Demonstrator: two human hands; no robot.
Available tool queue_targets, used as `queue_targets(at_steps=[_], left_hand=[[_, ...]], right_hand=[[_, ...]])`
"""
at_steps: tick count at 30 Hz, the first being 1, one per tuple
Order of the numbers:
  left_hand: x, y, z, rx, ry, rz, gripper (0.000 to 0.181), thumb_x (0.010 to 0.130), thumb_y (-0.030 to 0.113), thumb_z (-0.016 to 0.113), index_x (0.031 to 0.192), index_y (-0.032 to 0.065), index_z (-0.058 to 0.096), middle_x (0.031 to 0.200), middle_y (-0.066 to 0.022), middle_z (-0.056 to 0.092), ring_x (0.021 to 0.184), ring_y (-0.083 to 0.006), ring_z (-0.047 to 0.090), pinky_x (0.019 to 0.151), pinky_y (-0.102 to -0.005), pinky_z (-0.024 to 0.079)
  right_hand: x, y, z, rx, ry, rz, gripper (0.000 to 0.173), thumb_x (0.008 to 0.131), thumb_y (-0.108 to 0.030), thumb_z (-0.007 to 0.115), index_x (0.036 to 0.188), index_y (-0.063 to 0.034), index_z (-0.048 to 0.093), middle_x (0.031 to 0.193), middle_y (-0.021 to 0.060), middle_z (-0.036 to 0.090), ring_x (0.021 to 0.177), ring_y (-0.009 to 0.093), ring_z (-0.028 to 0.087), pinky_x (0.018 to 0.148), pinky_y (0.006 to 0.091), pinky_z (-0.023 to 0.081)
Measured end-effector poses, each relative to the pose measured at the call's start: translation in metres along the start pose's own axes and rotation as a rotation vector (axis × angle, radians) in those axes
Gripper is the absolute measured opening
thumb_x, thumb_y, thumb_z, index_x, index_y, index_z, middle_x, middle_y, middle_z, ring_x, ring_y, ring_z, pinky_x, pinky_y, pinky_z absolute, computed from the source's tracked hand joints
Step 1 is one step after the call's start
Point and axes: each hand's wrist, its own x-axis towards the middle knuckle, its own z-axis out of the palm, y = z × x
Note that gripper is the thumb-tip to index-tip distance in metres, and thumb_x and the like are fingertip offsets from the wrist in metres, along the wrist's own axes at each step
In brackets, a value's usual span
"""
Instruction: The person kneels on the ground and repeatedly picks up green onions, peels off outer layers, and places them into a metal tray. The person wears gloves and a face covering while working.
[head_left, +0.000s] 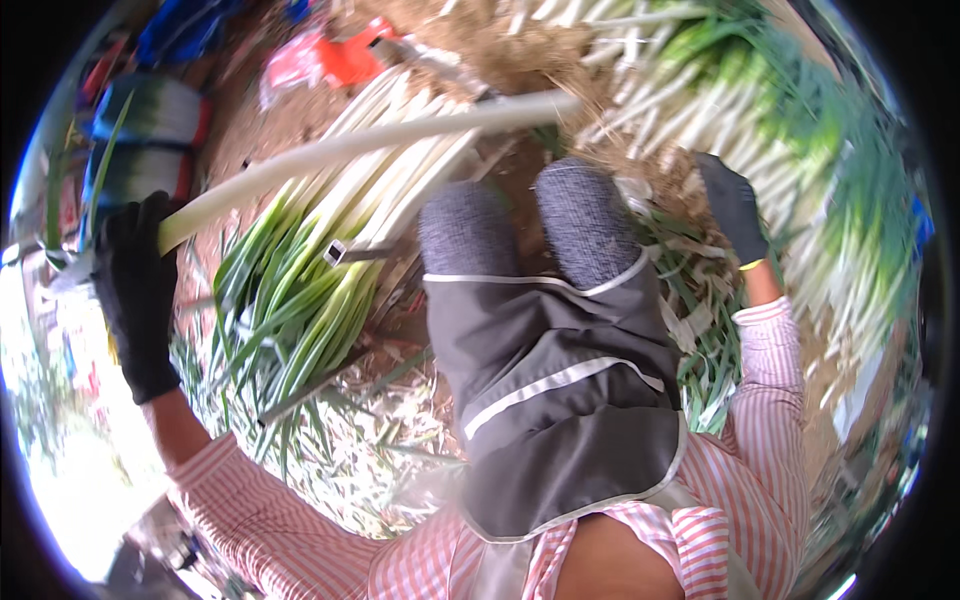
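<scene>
My left hand (136, 292), in a black glove, grips a long Welsh onion (360, 144) near its green end. The white shank slants up and right across the view, its root end blurred. Below it, a bundle of trimmed-looking Welsh onions (352, 195) lies on a metal frame (367, 253), white ends up and green leaves towards me. On the right, my right hand (731, 210), in a dark glove, is beside a large heap of Welsh onions (817, 172) with rooty ends. Its fingertips are blurred, so I cannot tell whether they hold anything.
Leaf scraps (397, 427) litter the ground by my left side, with more peelings (697, 322) at my right. A red plastic bag (349, 52) lies beyond the bundle. Wrapped bundles (142, 142) stand at the far left. My apron (555, 375) covers my lap.
</scene>
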Motion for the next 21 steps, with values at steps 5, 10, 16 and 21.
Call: queue_targets(at_steps=[5, 10, 16, 21], left_hand=[[-0.104, -0.008, 0.1, 0.077, -0.298, -0.272, 0.034, 0.07, 0.019, 0.064, 0.103, 0.0154, 0.057, 0.085, -0.0073, 0.06, 0.085, -0.0301, 0.057, 0.072, -0.042, 0.045], [-0.122, 0.086, 0.2, -0.063, -0.392, -0.395, 0.021, 0.072, 0.026, 0.064, 0.089, 0.0167, 0.057, 0.072, -0.0078, 0.061, 0.067, -0.0289, 0.061, 0.059, -0.0442, 0.046], [-0.113, 0.165, 0.247, -0.238, -0.391, -0.478, 0.02, 0.071, 0.03, 0.065, 0.083, 0.0164, 0.056, 0.072, -0.0066, 0.059, 0.07, -0.0295, 0.059, 0.06, -0.0438, 0.043], [-0.108, 0.18, 0.247, -0.373, -0.386, -0.502, 0.028, 0.066, 0.031, 0.069, 0.087, 0.0167, 0.057, 0.082, -0.0064, 0.056, 0.08, -0.0281, 0.056, 0.067, -0.0432, 0.043]], right_hand=[[0.049, -0.018, 0.019, -0.036, -0.059, -0.068, 0.026, 0.093, -0.016, 0.048, 0.114, -0.0056, 0.056, 0.096, 0.0108, 0.064, 0.073, 0.014, 0.057, 0.072, 0.0273, 0.046], [0.108, -0.081, 0.051, 0.024, -0.185, -0.183, 0.029, 0.092, -0.027, 0.047, 0.115, -0.0113, 0.056, 0.1, 0.0096, 0.064, 0.089, 0.026, 0.062, 0.077, 0.0311, 0.048], [0.155, -0.162, 0.112, -0.064, -0.363, -0.414, 0.028, 0.092, -0.026, 0.045, 0.115, -0.0134, 0.057, 0.109, 0.008, 0.062, 0.093, 0.024, 0.062, 0.079, 0.0324, 0.049], [0.169, -0.179, 0.222, 0.005, -0.309, -0.77, 0.022, 0.08, -0.022, 0.056, 0.098, -0.0102, 0.061, 0.097, 0.0085, 0.06, 0.09, 0.025, 0.059, 0.081, 0.0378, 0.046]])
